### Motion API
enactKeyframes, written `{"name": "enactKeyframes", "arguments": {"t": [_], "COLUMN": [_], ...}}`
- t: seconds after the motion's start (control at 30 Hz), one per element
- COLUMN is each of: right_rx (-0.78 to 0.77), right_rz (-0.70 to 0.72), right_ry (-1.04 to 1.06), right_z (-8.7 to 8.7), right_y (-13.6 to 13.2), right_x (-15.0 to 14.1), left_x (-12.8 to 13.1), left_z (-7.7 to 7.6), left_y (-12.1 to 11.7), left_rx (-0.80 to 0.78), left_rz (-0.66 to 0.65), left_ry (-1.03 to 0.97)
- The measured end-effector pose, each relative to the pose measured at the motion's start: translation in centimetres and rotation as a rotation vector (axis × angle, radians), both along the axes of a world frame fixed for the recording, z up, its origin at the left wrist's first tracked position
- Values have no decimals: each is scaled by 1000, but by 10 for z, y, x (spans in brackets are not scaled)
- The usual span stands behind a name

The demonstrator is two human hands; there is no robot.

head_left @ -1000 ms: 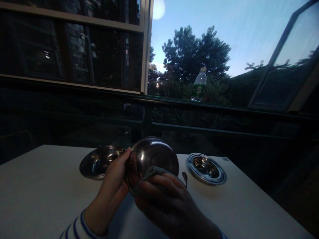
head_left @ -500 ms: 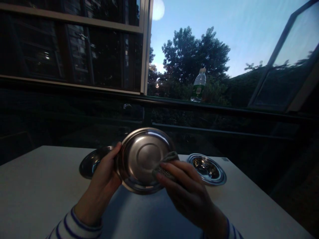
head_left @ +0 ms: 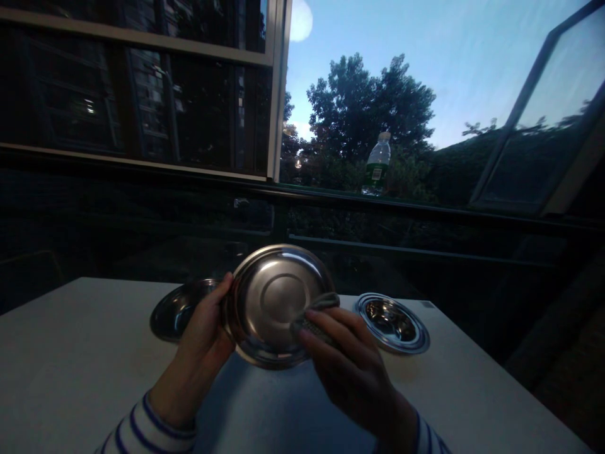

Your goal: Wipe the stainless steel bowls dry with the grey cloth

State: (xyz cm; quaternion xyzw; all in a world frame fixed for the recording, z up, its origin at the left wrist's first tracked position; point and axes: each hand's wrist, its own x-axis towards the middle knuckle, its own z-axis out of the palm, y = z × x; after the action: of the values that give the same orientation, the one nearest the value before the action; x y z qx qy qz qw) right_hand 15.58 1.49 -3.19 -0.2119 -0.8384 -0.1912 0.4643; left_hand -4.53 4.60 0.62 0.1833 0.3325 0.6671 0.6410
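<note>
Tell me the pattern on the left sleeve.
The left sleeve has dark blue stripes on white, showing best in the head view, at the bottom.

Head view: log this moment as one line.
left hand: holds metal bowl; right hand: cloth on its underside; white table: another bowl left, wide-rimmed bowl right

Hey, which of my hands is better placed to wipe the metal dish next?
Probably your right hand: it holds the cloth against the metal dish, on the side facing you, while your left hand is occupied gripping the dish.

Left hand (head_left: 208, 325) grips, angled upward; right hand (head_left: 353, 362) curled, seemingly pinching.
</note>
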Motion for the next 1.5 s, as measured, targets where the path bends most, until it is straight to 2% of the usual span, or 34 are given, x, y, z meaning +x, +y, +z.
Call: {"name": "enactKeyframes", "arguments": {"t": [0.27, 0.4, 0.6, 0.77, 1.03, 1.23, 1.4, 1.5], "right_rx": [-117, -177, -219, -219, -102, -57, -67, -79], "right_rz": [-21, -42, -43, -57, -71, -219, -143, -169], "right_ry": [215, 234, 182, 49, -105, -30, -110, -98], "right_z": [13, 17, 15, 12, 16, 15, 10, 11], "right_y": [8, 8, 9, 3, -11, -4, -11, -13], "right_x": [10, 12, 11, 5, -6, 1, -8, -9], "left_x": [4, 7, 12, 20, 23, 18, 19, 20], "left_z": [-6, -6, -8, -9, -9, -3, -4, -4], "left_y": [2, 0, -4, -8, -11, -10, -9, -10], "left_rx": [-20, -35, -44, -22, -12, -70, -104, -91], "left_rz": [-90, -120, -135, -144, -158, -55, -39, -40], "left_ry": [-5, 91, 253, 319, 321, 328, 320, 319]}}
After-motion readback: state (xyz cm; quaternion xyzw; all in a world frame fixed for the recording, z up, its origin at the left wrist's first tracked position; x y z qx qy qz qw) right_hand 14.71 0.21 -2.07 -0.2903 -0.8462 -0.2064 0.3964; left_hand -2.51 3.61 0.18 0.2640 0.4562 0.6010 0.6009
